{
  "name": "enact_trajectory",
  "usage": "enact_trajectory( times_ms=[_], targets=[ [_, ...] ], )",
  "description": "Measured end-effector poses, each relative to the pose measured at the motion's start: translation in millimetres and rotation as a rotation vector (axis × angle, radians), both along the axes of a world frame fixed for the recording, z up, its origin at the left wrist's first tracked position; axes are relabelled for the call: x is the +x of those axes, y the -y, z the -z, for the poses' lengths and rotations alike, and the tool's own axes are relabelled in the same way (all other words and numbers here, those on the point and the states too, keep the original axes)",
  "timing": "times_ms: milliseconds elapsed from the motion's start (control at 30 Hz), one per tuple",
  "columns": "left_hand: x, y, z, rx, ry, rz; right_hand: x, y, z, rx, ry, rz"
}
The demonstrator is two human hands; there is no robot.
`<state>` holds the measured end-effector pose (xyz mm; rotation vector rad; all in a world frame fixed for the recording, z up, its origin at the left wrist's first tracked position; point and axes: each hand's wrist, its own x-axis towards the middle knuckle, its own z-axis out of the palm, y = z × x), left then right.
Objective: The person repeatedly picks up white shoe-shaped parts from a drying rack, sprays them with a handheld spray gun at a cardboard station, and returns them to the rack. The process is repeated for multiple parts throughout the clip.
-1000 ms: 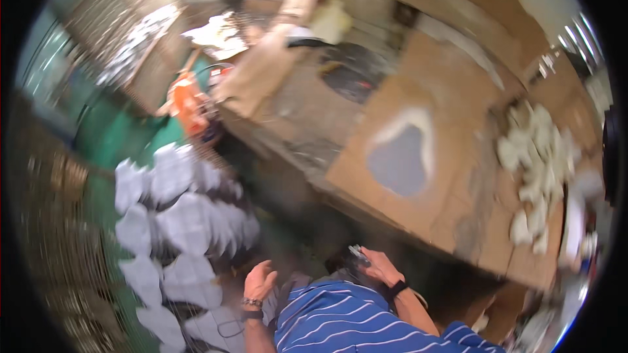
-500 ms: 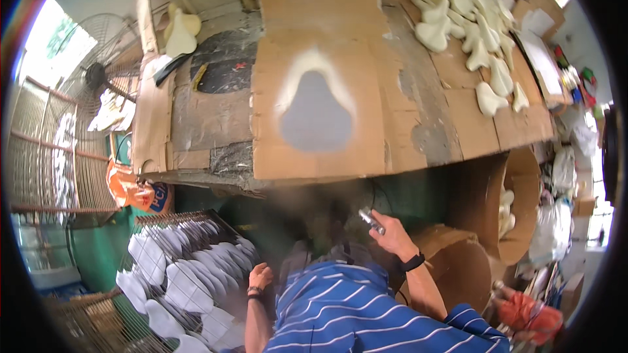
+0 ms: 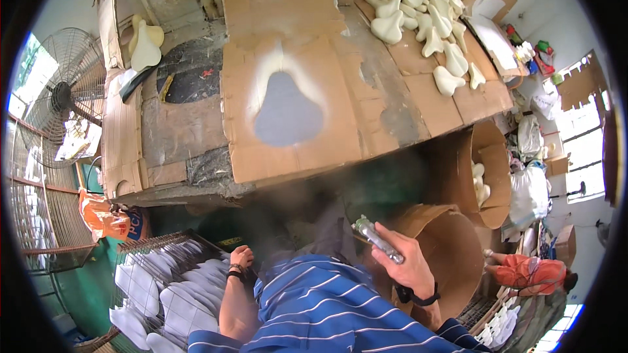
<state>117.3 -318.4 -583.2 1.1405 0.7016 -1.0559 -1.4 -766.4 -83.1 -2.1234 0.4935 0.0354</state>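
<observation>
Right grip (image 3: 413, 267) wraps a metal tool (image 3: 383, 242) angled forward-left; left grip (image 3: 241, 257) curls loosely, its hold unclear

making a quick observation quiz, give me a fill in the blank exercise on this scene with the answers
The silver metal tool is in the ____ hand.
The wire rack of pale flat pieces lies mainly to the ____ of the left hand.
The striped shirt is white and ____.
A round caged ____ shows near the picture's left edge.

Missing words: right; left; blue; fan
</observation>
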Motion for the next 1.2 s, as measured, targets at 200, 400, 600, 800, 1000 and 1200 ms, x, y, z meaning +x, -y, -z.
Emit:
enact_trajectory(
  times_ms=[200, 400, 600, 800, 1000, 1200],
  targets=[
    [-2.3, 17.0, -12.0, 0.3, 0.115, -0.085, 13.1, -7.8, -28.6, -0.001, 0.014, 0.007],
    [-29.7, -9.5, 17.7, 0.086, -0.107, -0.209, 35.4, -5.3, -43.9, -0.058, 0.002, -0.037],
    [-31.5, 10.3, -2.9, 0.328, -0.138, -0.178, 71.1, 9.2, -36.3, -0.219, 0.177, -0.041],
    [-1.7, 24.0, -17.7, 0.318, -0.003, -0.084, 86.9, 19.5, -39.8, -0.186, 0.213, 0.011],
    [27.7, 40.2, -29.9, 0.358, 0.064, 0.008, 89.8, 30.4, -30.1, -0.161, 0.131, -0.058],
    [43.8, 54.5, -40.5, 0.404, 0.082, 0.037, 95.7, 41.0, -28.0, -0.165, 0.199, 0.141]
  ],
)
